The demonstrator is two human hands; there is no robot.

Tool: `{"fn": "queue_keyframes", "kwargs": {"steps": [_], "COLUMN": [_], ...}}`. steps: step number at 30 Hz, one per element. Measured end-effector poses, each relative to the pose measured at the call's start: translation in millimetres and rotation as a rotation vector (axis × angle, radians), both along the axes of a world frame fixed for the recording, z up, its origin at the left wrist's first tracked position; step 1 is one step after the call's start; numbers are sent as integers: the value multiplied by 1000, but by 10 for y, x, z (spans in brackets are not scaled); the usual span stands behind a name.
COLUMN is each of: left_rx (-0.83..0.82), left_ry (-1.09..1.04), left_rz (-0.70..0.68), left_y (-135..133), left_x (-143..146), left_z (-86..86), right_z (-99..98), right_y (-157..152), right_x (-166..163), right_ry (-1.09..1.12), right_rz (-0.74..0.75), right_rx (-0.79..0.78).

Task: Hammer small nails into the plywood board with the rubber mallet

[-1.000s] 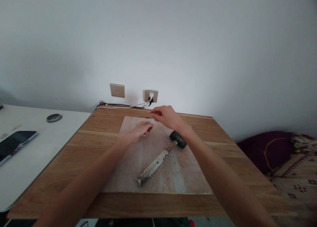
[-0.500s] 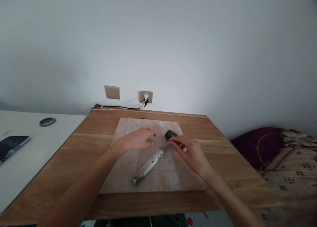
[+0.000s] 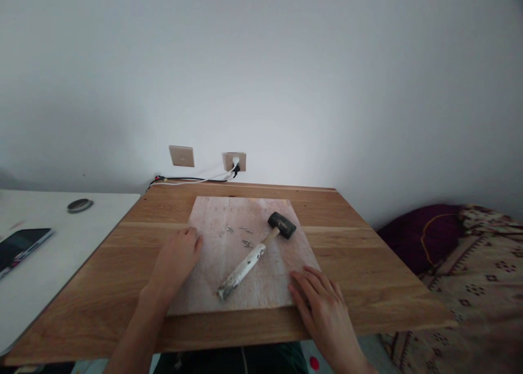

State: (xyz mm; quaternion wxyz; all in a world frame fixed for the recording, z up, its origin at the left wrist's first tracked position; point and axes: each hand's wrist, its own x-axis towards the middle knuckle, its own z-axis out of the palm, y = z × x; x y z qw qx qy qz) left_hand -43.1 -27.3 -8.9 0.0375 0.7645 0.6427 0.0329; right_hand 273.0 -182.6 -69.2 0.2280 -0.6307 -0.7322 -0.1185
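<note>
A pale wooden board [image 3: 269,281] lies on a wooden table [image 3: 368,276]. On it rests a mallet [image 3: 255,255] with a black head and a paint-stained handle. Several small nails [image 3: 239,233] are scattered just left of the mallet's head. My left hand [image 3: 177,259] lies flat on the board's left edge, fingers stretched out, holding nothing. My right hand [image 3: 321,303] rests flat at the board's near right corner, fingers spread, empty as well.
A white table [image 3: 61,254] to the left holds a phone [image 3: 20,243] and a small round lid [image 3: 80,205]. Wall sockets [image 3: 234,161] with cables sit behind the wooden table. A patterned cloth and a dark cushion [image 3: 425,235] lie to the right.
Both hands have drawn back from the board's middle to its near edges. The nails that were under my left hand now lie uncovered. The mallet stays where it was.
</note>
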Motion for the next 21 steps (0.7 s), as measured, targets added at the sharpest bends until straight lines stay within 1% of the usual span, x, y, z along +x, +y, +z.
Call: {"fn": "queue_keyframes", "kwargs": {"steps": [3, 5, 8, 10, 12, 16, 17, 19, 21], "left_rx": [4, 18, 66, 87, 71, 31, 38, 56, 66], "left_ry": [-19, -47, -121, -175, -211, -236, -240, -248, -250], "left_rz": [-49, -116, -258, -362, -450, -584, -618, -687, -740], "left_y": [-51, -80, -116, -129, -136, -190, -221, -301, -385], "left_x": [221, 410, 760, 1020, 1270, 1632, 1686, 1760, 1801], "left_z": [9, -38, -168, -246, -287, -254, -234, -198, -177], "right_z": [-19, -41, -77, -92, -100, -120, -134, -183, -257], "right_y": [-3, -38, -116, -166, -211, -335, -379, -471, -546], "right_x": [190, 395, 775, 1046, 1313, 1830, 1952, 2176, 2355], "right_ry": [-19, -40, -55, -41, -25, 27, 40, 66, 95], "right_rz": [-78, -143, -260, -335, -406, -484, -498, -572, -657], "right_rx": [35, 53, 53, 17, -20, -38, -30, -17, -53]}}
